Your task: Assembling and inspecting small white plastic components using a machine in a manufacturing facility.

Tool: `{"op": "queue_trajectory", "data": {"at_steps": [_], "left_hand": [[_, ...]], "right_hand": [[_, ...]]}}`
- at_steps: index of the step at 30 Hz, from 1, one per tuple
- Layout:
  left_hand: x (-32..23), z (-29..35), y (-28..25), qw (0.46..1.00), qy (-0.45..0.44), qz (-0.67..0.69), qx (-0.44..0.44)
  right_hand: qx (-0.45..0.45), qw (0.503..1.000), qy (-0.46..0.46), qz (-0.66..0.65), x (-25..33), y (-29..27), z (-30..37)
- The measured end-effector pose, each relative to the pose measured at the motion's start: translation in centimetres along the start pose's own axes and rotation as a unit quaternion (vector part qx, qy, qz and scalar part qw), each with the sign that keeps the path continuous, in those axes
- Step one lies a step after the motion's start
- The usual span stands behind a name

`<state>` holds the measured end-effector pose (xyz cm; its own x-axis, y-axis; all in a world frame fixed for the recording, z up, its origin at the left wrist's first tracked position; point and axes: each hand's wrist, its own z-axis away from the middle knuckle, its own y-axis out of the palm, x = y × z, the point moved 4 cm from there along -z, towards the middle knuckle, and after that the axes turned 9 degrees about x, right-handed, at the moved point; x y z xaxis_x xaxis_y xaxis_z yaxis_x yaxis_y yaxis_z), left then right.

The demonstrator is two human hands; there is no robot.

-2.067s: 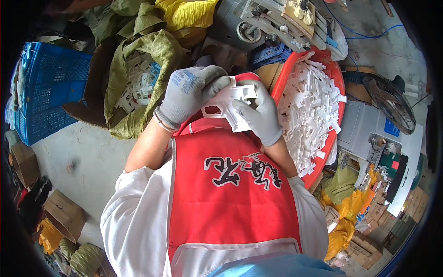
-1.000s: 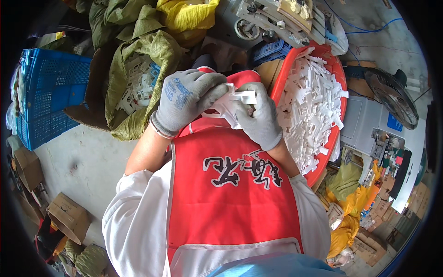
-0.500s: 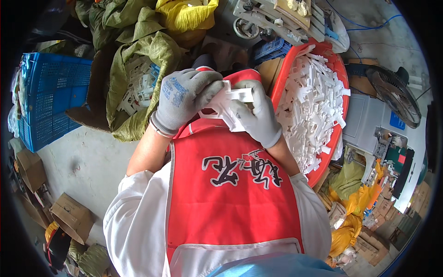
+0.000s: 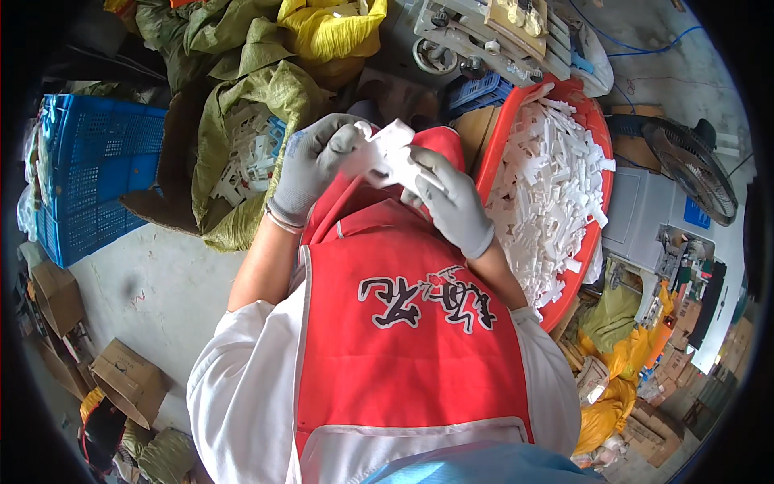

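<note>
Above my lap, a white plastic part [image 4: 393,153] is held between both gloved hands, slightly blurred by motion. My left hand [image 4: 316,165], in a grey glove, is closed with its fingertips pinching the part's left end. My right hand [image 4: 455,202], gloved the same way, grips the right side between thumb and fingers. Beneath them lies the red apron [image 4: 403,323]. To the right of my right hand, a red tub [image 4: 598,121] holds a heap of small white plastic pieces [image 4: 548,185].
Left of my hands, an open green woven sack [image 4: 211,161] contains white pieces, beside a blue plastic crate [image 4: 101,173]. A yellow sack [image 4: 334,36] stands ahead. Cardboard boxes [image 4: 129,379] sit at lower left. A black fan [image 4: 689,169] and a machine frame [image 4: 484,40] are at right.
The white part has been turned and tilted between my hands. My left hand has rotated and shifted slightly, and my right fingers have moved along the part's edge.
</note>
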<state>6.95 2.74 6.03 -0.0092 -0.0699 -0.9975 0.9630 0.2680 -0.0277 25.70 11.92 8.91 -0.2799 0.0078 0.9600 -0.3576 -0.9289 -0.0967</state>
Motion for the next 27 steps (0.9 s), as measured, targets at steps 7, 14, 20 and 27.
{"op": "queue_trajectory", "data": {"at_steps": [7,14,20,27], "left_hand": [[0.8,0.5,0.3,0.980,0.041,0.192,0.006],[0.9,1.2,2.8,0.930,-0.048,0.344,0.119],[1.2,1.1,3.0,0.935,-0.054,0.335,0.100],[2.4,1.0,4.5,0.901,-0.136,0.406,0.072]], "right_hand": [[-0.185,0.781,-0.253,0.540,1.0,-0.7,-0.5],[-0.190,0.757,-0.270,0.564,1.2,-0.5,-0.3],[-0.117,0.882,-0.222,0.400,2.2,-1.7,-0.6],[-0.105,0.853,-0.200,0.470,2.3,-2.2,-1.3]]}}
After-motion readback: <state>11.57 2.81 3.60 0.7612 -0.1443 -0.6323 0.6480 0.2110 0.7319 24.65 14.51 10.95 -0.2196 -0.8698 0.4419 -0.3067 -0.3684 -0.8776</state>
